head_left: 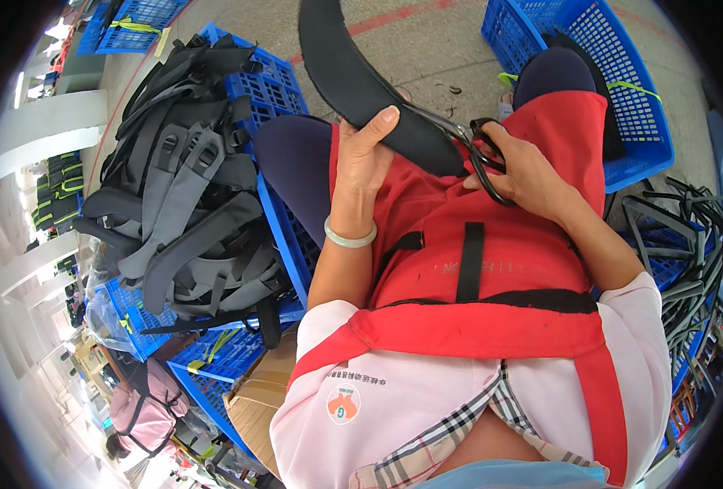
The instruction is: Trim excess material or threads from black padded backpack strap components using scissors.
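A curved dark grey padded strap (347, 72) reaches from the upper middle down over my lap. My left hand (360, 156) grips it near its lower part, thumb lying on top and the other fingers mostly hidden beneath. In my right hand (533, 173) is a pair of scissors (484, 167) with black handles, my fingers through the loops. The metal blades lie along the strap's right edge, close to its lower end. Whether the blades are parted I cannot make out. A red apron (492, 244) covers my lap underneath.
To my left, grey and black shoulder straps (190, 179) are heaped on a blue crate (272, 90). Another blue crate (647, 130) stands by my right knee, with dark strips (692, 253) piled below it. A cardboard box (264, 399) sits lower left; a person in pink (145, 403) is beyond.
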`<control>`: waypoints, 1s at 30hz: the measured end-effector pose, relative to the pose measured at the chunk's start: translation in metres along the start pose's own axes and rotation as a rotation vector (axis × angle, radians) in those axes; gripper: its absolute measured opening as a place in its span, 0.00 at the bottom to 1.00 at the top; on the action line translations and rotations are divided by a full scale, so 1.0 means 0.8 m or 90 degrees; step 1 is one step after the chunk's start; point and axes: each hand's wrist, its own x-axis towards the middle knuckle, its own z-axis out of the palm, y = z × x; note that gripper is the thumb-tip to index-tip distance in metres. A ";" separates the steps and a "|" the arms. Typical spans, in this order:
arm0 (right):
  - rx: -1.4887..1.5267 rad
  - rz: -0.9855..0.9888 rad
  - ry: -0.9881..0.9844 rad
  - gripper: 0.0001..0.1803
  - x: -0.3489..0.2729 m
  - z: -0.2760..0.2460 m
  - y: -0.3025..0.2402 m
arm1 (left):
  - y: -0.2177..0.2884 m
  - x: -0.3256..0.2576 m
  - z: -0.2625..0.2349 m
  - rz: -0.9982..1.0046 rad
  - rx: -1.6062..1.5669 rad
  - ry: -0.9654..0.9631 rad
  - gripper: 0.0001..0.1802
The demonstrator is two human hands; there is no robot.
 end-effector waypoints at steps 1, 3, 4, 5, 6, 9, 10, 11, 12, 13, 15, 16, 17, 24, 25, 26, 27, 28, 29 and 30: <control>-0.010 0.002 0.021 0.34 0.002 0.002 0.000 | -0.001 0.000 0.000 0.003 0.006 0.009 0.18; -0.020 0.002 0.043 0.37 0.005 0.003 0.000 | -0.001 0.001 0.001 0.008 0.013 0.016 0.17; -0.027 -0.007 0.052 0.37 0.007 0.003 -0.001 | -0.002 0.001 0.001 0.009 0.010 0.006 0.17; -0.035 -0.017 0.060 0.38 0.008 0.002 -0.001 | -0.002 0.001 0.001 0.009 0.008 -0.004 0.17; -0.034 -0.018 0.060 0.38 0.009 0.002 -0.003 | -0.001 0.000 0.006 0.009 0.009 -0.004 0.17; -0.040 -0.024 0.049 0.37 0.011 0.002 -0.007 | 0.003 -0.002 0.011 0.008 -0.006 0.024 0.15; -0.045 -0.041 0.053 0.35 0.012 0.002 -0.008 | 0.002 -0.003 0.006 0.012 0.009 0.012 0.15; -0.049 -0.058 0.057 0.33 0.013 0.003 -0.008 | 0.002 -0.004 0.002 0.017 0.024 0.001 0.16; -0.050 -0.057 0.057 0.33 0.014 0.004 -0.004 | 0.000 -0.004 0.001 0.017 0.023 0.001 0.16; -0.040 -0.048 0.046 0.29 0.017 0.007 0.004 | -0.003 -0.003 0.001 0.020 0.017 0.003 0.16; -0.032 -0.039 0.033 0.25 0.020 0.012 0.017 | -0.007 -0.003 0.000 0.024 0.010 0.005 0.16; -0.022 -0.054 0.053 0.22 0.020 0.015 0.022 | -0.008 -0.003 -0.001 0.026 0.014 0.002 0.16; -0.012 -0.069 0.072 0.19 0.020 0.016 0.025 | -0.010 -0.002 -0.002 0.028 0.018 -0.001 0.16; -0.037 -0.054 0.068 0.19 0.017 0.011 0.016 | 0.009 0.012 -0.025 -0.128 -0.158 -0.016 0.16; -0.022 -0.047 0.066 0.19 0.016 0.013 0.019 | 0.007 0.013 -0.022 -0.100 -0.122 -0.012 0.16; -0.008 -0.041 0.064 0.20 0.016 0.014 0.022 | 0.005 0.015 -0.019 -0.072 -0.086 -0.008 0.16; -0.007 -0.040 0.066 0.20 0.016 0.015 0.023 | 0.003 0.015 -0.018 -0.045 -0.048 -0.003 0.16; -0.013 -0.046 0.068 0.21 0.018 0.015 0.024 | 0.002 0.014 -0.018 -0.047 -0.047 -0.004 0.16; -0.020 -0.052 0.071 0.22 0.019 0.015 0.026 | 0.001 0.013 -0.017 -0.037 -0.046 -0.004 0.15; -0.019 -0.051 0.073 0.22 0.021 0.017 0.028 | 0.000 0.012 -0.016 -0.027 -0.045 -0.003 0.15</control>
